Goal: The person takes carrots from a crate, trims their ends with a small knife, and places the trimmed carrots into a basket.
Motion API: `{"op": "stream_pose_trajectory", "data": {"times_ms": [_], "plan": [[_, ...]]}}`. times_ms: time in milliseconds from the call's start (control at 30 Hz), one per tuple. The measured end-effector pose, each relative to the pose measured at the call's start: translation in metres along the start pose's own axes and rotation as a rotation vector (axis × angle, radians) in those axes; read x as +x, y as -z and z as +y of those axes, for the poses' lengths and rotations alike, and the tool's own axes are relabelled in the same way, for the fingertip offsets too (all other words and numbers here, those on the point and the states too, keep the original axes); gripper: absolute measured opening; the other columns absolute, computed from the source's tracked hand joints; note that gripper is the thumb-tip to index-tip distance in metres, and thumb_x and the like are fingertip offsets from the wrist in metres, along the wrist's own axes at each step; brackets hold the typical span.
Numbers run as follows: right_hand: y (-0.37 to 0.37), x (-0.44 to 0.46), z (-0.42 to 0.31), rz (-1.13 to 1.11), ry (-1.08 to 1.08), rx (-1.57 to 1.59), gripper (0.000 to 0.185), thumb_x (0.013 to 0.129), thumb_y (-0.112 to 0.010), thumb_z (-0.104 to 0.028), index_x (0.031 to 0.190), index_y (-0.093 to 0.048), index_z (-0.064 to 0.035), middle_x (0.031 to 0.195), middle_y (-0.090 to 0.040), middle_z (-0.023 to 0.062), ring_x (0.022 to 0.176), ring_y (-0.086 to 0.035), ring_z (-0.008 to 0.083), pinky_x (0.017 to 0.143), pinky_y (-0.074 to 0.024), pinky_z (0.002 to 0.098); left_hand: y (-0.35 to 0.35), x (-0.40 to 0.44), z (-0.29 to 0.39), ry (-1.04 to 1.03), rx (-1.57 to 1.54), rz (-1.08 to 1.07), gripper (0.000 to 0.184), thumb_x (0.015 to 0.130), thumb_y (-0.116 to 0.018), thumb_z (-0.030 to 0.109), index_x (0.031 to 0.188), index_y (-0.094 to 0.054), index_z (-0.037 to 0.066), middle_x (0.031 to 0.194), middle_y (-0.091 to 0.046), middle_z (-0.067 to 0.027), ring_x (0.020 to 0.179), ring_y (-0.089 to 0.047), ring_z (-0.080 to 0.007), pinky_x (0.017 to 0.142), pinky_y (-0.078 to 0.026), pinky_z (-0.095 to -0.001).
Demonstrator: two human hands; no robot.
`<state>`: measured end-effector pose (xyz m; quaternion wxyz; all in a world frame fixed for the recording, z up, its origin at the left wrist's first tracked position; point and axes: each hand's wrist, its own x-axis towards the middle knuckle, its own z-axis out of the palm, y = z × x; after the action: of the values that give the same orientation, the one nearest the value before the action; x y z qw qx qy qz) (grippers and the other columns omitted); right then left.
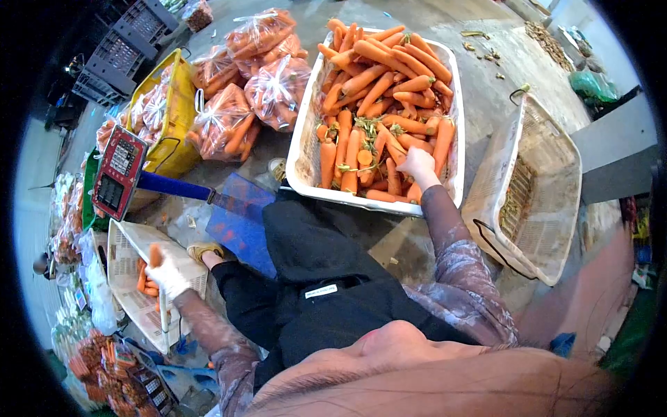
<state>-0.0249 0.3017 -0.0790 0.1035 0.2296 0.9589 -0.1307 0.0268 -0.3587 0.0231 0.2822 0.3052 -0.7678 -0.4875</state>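
A large white tub heaped with orange carrots, some with green stem ends, stands in front of me. My right hand, gloved, reaches onto the carrots at the tub's near right side; its fingertips are among them and its grip is unclear. On the left, my left hand in a white glove holds a carrot upright above a white basket. Several carrots lie inside that basket.
A scale with a red display and blue platform stands left of centre. Beyond are bagged carrots and a yellow crate. A dirty white basket stands at right. More bagged carrots lie lower left.
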Motion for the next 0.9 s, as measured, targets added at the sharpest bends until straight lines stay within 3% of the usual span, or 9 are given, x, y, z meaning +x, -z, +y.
{"op": "stream_pose_trajectory", "data": {"times_ms": [67,100,300,400,467,567,700,800,900], "plan": [[-0.007,0.004,0.0,-0.079,0.038,-0.071,0.049,0.062,-0.078,-0.043,0.092,-0.07,-0.0058,0.094,-0.069,0.0164,0.092,-0.067,0.0288,0.081,-0.0527,0.0391,0.042,0.074,-0.049,0.197,-1.208,0.22,0.031,0.088,-0.057,0.013,0.108,-0.056,-0.01,0.099,-0.063,-0.0191,0.085,-0.062,-0.0217,0.077,-0.052,-0.0345],[-0.004,0.004,-0.003,-0.101,0.04,-0.07,0.049,0.061,-0.078,-0.041,0.093,-0.07,-0.0046,0.094,-0.069,0.0164,0.091,-0.067,0.0291,0.08,-0.053,0.0389,0.033,0.061,-0.028,0.196,-1.208,0.22,0.031,0.088,-0.057,0.013,0.108,-0.056,-0.01,0.099,-0.063,-0.0191,0.085,-0.062,-0.0217,0.077,-0.052,-0.0345],[0.044,-0.018,-0.006,-0.025,0.056,0.058,0.05,0.057,-0.075,-0.043,0.083,-0.07,-0.0005,0.084,-0.068,0.0185,0.08,-0.067,0.0299,0.074,-0.0528,0.0374,-0.125,-0.117,0.111,0.069,-0.691,-0.755,0.03,0.091,-0.055,0.014,0.118,-0.055,0.002,0.108,-0.062,-0.0119,0.1,-0.059,-0.0226,0.086,-0.048,-0.032],[0.097,-0.062,-0.008,0.006,0.135,0.138,0.048,0.057,-0.075,-0.038,0.084,-0.07,0.0016,0.074,-0.067,0.0172,0.068,-0.066,0.029,0.067,-0.051,0.0354,-0.197,-0.191,0.125,-0.678,-0.146,-1.027,0.06,0.066,-0.076,0.014,0.12,-0.052,-0.001,0.117,-0.057,-0.0139,0.109,-0.055,-0.0278,0.095,-0.043,-0.0367],[0.126,-0.083,-0.008,0.024,0.329,0.244,0.049,0.057,-0.076,-0.033,0.092,-0.069,0.0008,0.076,-0.067,0.0177,0.071,-0.067,0.027,0.068,-0.0507,0.0342,-0.223,-0.224,0.16,-1.229,0.035,-0.877,0.072,0.063,-0.079,0.018,0.125,-0.048,0.002,0.125,-0.051,-0.0154,0.121,-0.046,-0.0322,0.103,-0.036,-0.0407],[0.157,-0.103,-0.017,-0.006,0.647,0.182,0.051,0.054,-0.079,-0.031,0.097,-0.068,-0.0054,0.083,-0.067,0.0142,0.078,-0.066,0.027,0.072,-0.0501,0.0337,-0.244,-0.26,0.197,-1.421,0.216,-0.841,0.086,0.054,-0.081,0.031,0.127,-0.045,0.001,0.131,-0.046,-0.0183,0.122,-0.043,-0.0363,0.101,-0.036,-0.043],[0.15,-0.105,-0.022,0.169,0.685,0.429,0.039,0.06,-0.082,-0.02,0.093,-0.068,-0.0037,0.083,-0.067,0.0094,0.076,-0.064,0.0178,0.071,-0.0492,0.0286,-0.258,-0.269,0.195,-0.928,0.589,-1.406,0.053,0.063,-0.076,0.032,0.105,-0.061,0.004,0.098,-0.062,-0.0242,0.096,-0.061,-0.0323,0.085,-0.047,-0.0395],[0.139,-0.103,-0.023,0.358,0.191,0.702,0.016,0.073,-0.075,-0.007,0.081,-0.063,0.0002,0.073,-0.061,0.0045,0.07,-0.057,0.0098,0.062,-0.0478,0.0246,-0.276,-0.276,0.107,-0.374,0.154,-1.417,0.04,0.074,-0.07,0.029,0.101,-0.061,0.001,0.087,-0.064,-0.0197,0.085,-0.063,-0.0285,0.074,-0.049,-0.0344],[0.098,-0.094,-0.033,0.388,0.487,0.601,0.014,0.08,-0.064,-0.009,0.089,-0.061,0.0017,0.081,-0.065,0.0124,0.08,-0.064,0.0234,0.073,-0.0494,0.0322,-0.27,-0.287,0.081,0.256,-0.401,-1.491,0.039,0.081,-0.066,0.015,0.113,-0.05,-0.002,0.099,-0.059,-0.0063,0.085,-0.055,-0.0139,0.072,-0.046,-0.0272]]}}
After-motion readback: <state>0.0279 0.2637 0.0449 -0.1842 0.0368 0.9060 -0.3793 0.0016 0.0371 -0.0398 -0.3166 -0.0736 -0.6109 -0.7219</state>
